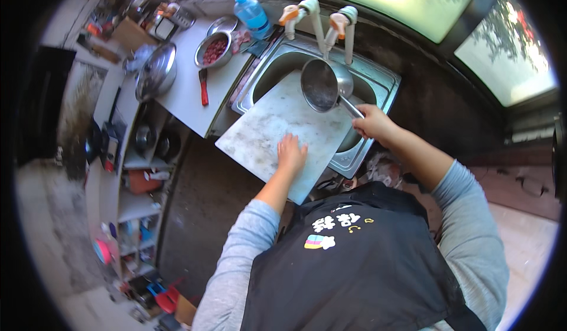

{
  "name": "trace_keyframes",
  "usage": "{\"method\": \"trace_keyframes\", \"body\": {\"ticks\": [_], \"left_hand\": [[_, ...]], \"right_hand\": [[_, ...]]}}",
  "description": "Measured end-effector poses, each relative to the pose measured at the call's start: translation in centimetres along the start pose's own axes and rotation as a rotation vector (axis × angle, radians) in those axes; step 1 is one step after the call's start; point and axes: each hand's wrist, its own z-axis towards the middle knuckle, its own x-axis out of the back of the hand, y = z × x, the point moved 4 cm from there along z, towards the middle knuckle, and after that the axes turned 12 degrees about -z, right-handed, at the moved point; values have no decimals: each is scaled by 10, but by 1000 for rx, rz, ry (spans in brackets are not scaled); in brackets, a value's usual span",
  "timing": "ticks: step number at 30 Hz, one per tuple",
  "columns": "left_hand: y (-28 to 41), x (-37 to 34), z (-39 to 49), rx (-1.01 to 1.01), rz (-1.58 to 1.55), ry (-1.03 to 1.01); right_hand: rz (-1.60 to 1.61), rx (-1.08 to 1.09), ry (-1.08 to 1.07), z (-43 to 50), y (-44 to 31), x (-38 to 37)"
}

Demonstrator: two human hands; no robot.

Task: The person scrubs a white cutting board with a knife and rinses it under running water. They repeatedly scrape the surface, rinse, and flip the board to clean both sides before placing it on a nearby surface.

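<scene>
A large white board (252, 140) with grey stains lies slantwise across a stainless steel sink (385, 94), one corner jutting out towards me. My left hand (292, 153) rests on the board, fingers spread and holding nothing. In my right hand (374, 120) is the handle of a metal ladle (320, 85). Its round bowl is tipped on its side above the board, mouth facing left, under the taps. Whether water is in the bowl or running from it, I cannot tell.
Two white taps (312, 14) with orange handles stand behind the sink. On the white counter (186, 105) are a metal bowl (215, 51) of small red pieces, a red-handled tool (203, 87), a lidded pot (157, 74) and a blue pump bottle (253, 16). Shelves (139, 207) stand at the left.
</scene>
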Motion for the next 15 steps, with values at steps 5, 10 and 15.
{"method": "trace_keyframes", "body": {"ticks": [5,10,15], "left_hand": [[-25,-27,66,435,-1362,403],[10,-44,84,581,-2265,233],[11,-30,86,63,-2361,120]], "right_hand": [[-374,79,94,-33,-10,-16],[-431,64,37,-65,-38,-32],[-502,109,47,-77,-68,-41]]}}
